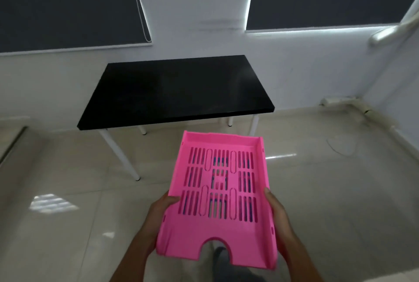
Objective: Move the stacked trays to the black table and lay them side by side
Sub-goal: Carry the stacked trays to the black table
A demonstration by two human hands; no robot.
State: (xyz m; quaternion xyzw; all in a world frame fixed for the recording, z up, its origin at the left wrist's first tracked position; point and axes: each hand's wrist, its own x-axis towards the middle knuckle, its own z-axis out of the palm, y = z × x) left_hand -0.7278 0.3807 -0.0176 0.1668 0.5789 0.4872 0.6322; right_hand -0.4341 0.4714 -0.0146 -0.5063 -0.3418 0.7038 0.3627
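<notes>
I hold a stack of trays in the air over the floor, with a pink slotted tray on top. Through its slots blue shows from a tray underneath. My left hand grips the stack's left edge, thumb on the rim. My right hand grips the right edge. The black table with white legs stands ahead against the wall, its top bare, a short way beyond the stack's far end.
Glossy beige floor tiles lie between me and the table. Dark window blinds hang on the white wall behind it. A white pipe runs along the right wall, and a pale ledge edge shows at far left.
</notes>
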